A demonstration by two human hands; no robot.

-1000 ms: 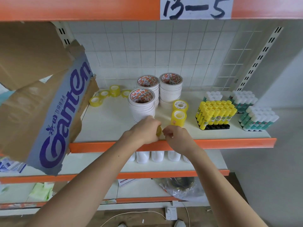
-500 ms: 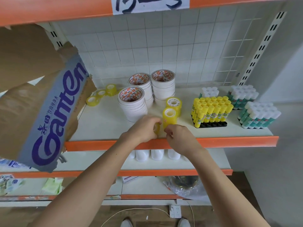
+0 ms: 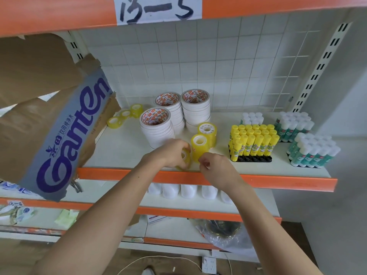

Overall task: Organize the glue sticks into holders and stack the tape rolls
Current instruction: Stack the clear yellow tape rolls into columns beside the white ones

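"13-5" on paper sign (image 3: 158, 8), "Ganten" on cardboard box (image 3: 65, 135)

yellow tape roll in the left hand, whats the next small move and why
Probably lift the small yellow tape roll and set it on top of the nearer yellow stack. The left hand holds the roll at the shelf's front edge, right beside that stack, and the stack's top is uncovered. The right hand sits curled at the stack's base, seemingly holding nothing.
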